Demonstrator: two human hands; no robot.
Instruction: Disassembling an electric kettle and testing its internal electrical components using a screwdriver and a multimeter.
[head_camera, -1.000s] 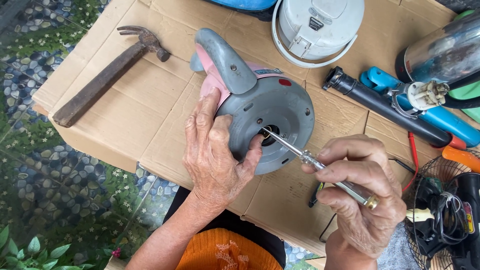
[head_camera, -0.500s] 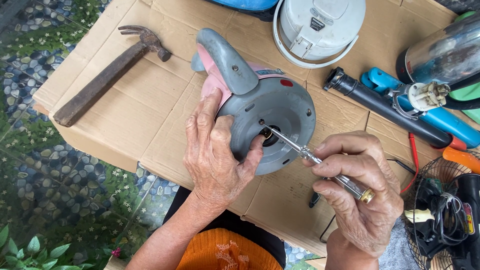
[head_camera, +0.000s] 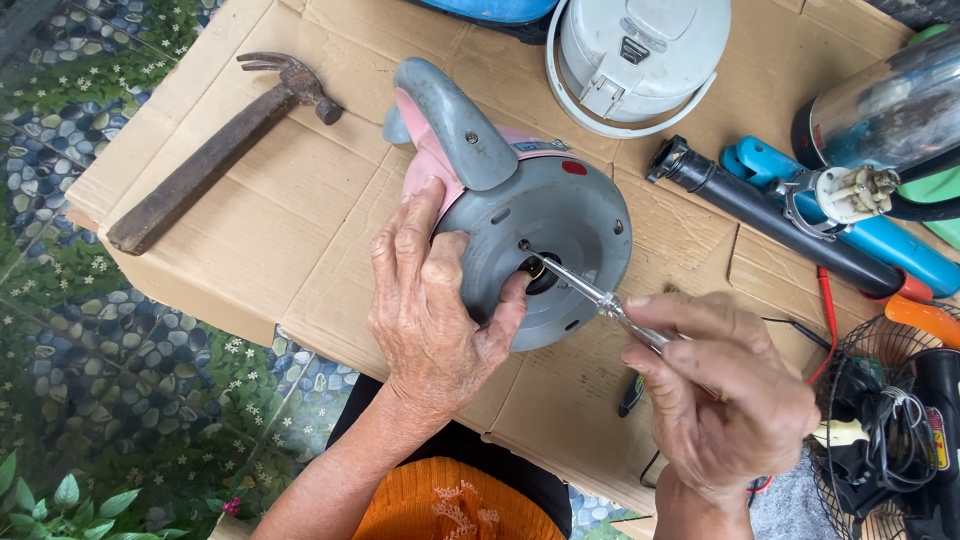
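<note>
A pink electric kettle (head_camera: 520, 200) lies on its side on flattened cardboard (head_camera: 280, 230), its grey round base facing me and its grey handle on top. My left hand (head_camera: 435, 305) grips the base's left rim, thumb pressed near the central socket. My right hand (head_camera: 715, 395) holds a slim metal screwdriver (head_camera: 580, 285); its tip rests on the base just left of the middle socket.
A rusty claw hammer (head_camera: 205, 155) lies at the upper left. A white rice cooker (head_camera: 640, 55) stands at the top. A black tube (head_camera: 770, 220), blue tool (head_camera: 870, 235), red wire (head_camera: 828, 320) and a fan grille (head_camera: 890, 430) crowd the right side.
The screwdriver tip has shifted slightly up and left across the kettle's base, and my right hand has moved a little with it. My left hand keeps its grip.
</note>
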